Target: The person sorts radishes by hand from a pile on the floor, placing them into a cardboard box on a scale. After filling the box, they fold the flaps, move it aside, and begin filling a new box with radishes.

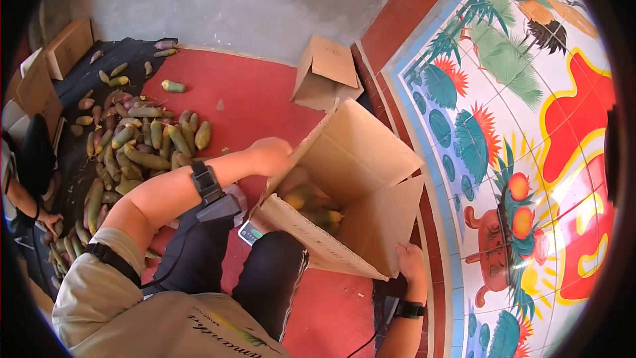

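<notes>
An open cardboard box [351, 149] is tilted in front of me, its mouth facing up toward me. My left hand [270, 156] grips its left side near the upper rim; the fingertips are partly hidden by the cardboard. At the lower right corner, my right hand [411, 264] holds the edge of the box with bent fingers. Several green radishes [306, 202] lie at the bottom of the box, partly covered by what looks like clear plastic. Below my left forearm, a small white device with a green display [250, 233] shows beside my leg.
To the left, a big heap of green and purplish radishes [142, 142] covers a black sheet and red flooring [248, 86]. Another cardboard box [326, 73] stands by the grey wall. A tiled mural wall [457, 159] rises close on the right. Another person's hand [50, 220] touches the heap at far left.
</notes>
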Tool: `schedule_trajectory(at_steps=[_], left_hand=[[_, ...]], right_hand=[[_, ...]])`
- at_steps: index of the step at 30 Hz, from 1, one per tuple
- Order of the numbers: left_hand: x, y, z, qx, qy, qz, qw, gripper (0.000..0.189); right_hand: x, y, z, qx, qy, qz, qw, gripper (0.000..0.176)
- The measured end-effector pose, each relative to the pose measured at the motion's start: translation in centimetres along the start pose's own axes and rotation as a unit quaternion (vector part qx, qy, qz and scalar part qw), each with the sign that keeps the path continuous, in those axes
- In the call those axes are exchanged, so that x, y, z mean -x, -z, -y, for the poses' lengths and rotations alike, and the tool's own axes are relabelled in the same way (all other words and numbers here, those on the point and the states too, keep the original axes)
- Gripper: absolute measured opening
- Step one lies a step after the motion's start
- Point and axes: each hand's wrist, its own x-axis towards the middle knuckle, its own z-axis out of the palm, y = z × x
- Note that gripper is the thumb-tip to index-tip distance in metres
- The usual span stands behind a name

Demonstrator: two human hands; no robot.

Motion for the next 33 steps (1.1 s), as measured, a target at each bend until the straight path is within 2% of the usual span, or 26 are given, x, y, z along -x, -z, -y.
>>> schedule_trajectory(at_steps=[1,3,5,7,8,10,11,16,19,21,23,25,27,30,33], left_hand=[[0.5,0.2,-0.3,-0.007,0.006,0.006,1.000,0.029],[1.1,0.2,0.0,-0.024,-0.013,-0.005,1.000,0.029],[2.0,0.2,-0.1,-0.037,-0.045,-0.002,0.998,0.029],[3.2,1.1,-1.0,0.040,-0.057,-0.017,0.997,0.029],[3.5,1.2,-1.4,0.042,-0.069,-0.003,0.997,0.029],[4.0,1.2,-2.3,0.006,-0.123,-0.061,0.990,0.030],[4.3,1.4,-3.0,0.008,-0.135,-0.047,0.990,0.030],[4.9,2.1,-6.7,-0.004,-0.175,-0.046,0.983,0.026],[4.5,1.0,-8.9,0.036,-0.175,-0.014,0.984,0.024],[4.1,0.2,-10.5,0.030,-0.190,0.004,0.981,0.024],[3.3,-0.5,-12.0,0.023,-0.206,0.019,0.978,0.024],[2.1,-1.9,-13.2,0.021,-0.247,0.040,0.968,0.022],[0.8,-3.7,-14.2,0.049,-0.262,0.065,0.962,0.022],[-1.4,-6.5,-15.7,0.051,-0.269,0.108,0.956,0.023],[-2.8,-9.9,-17.4,0.048,-0.289,0.111,0.950,0.022]], right_hand=[[0.2,-0.1,0.0,-0.001,-0.002,0.000,1.000,0.033],[1.2,0.0,-0.5,0.026,0.059,-0.001,0.998,0.031],[2.8,0.2,-0.2,0.036,0.049,-0.017,0.998,0.031],[4.5,0.5,0.1,0.049,0.035,-0.036,0.998,0.031],[5.4,0.6,0.2,0.040,0.037,-0.044,0.998,0.031],[7.2,0.6,0.2,0.022,0.042,-0.062,0.997,0.031],[8.2,0.5,-0.3,0.003,0.051,-0.087,0.995,0.030],[13.3,1.2,-1.9,-0.008,-0.013,-0.129,0.992,0.027],[16.6,2.2,-2.2,-0.028,-0.046,-0.145,0.988,0.026],[18.4,2.7,-2.5,-0.085,-0.041,-0.182,0.979,0.026],[20.3,3.2,-3.0,-0.088,-0.065,-0.194,0.975,0.026],[22.5,3.8,-3.5,-0.088,-0.087,-0.204,0.971,0.026],[24.4,4.6,-3.7,-0.014,-0.147,-0.187,0.971,0.025],[26.5,5.1,-3.7,-0.052,-0.163,-0.222,0.960,0.025],[28.2,5.3,-5.3,-0.031,-0.189,-0.235,0.953,0.025]])
